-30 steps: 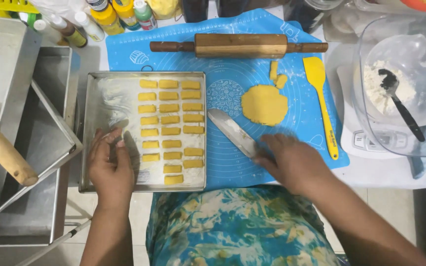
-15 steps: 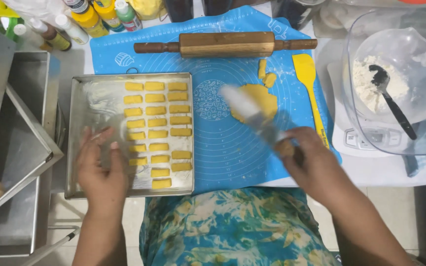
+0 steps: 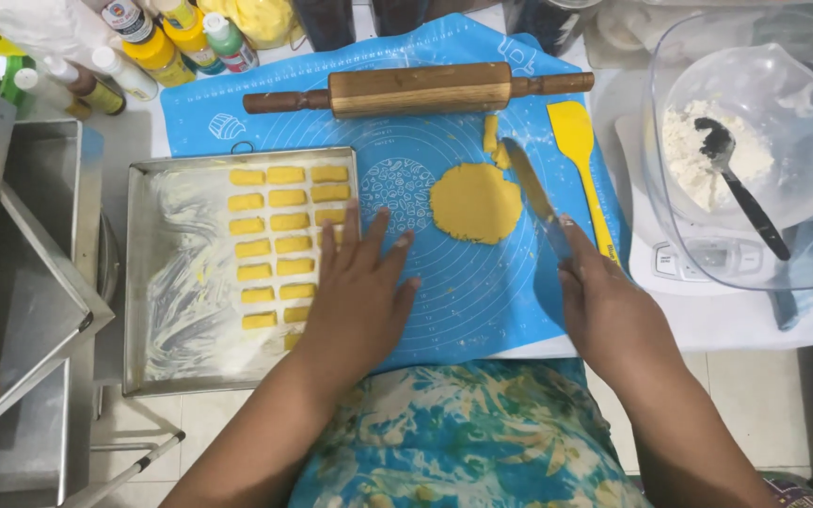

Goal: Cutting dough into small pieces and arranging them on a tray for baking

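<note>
Yellow dough disc (image 3: pixel 475 201) is met by a knife (image 3: pixel 536 199) gripped in the right hand (image 3: pixel 613 315), while spread left-hand fingers (image 3: pixel 372 246) are laid over the baking tray (image 3: pixel 157 282) edge.

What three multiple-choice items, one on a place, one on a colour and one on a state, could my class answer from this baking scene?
1. Where does the rolling pin lie?
A. Across the far end of the blue mat
B. Inside the metal tray
C. In the clear bowl

2. What colour is the spatula?
A. Red
B. Yellow
C. Green

3. What is the state of the right hand?
A. Open and flat on the mat
B. Resting in the bowl
C. Closed in a grip on a knife

Answers:
1. A, since the pin lies on the mat beyond the round of dough.
2. B, as it matches the yellow dough beside it.
3. C, as the blade juts from the fist towards the dough, while the left hand lies spread at the tray's edge.
</note>
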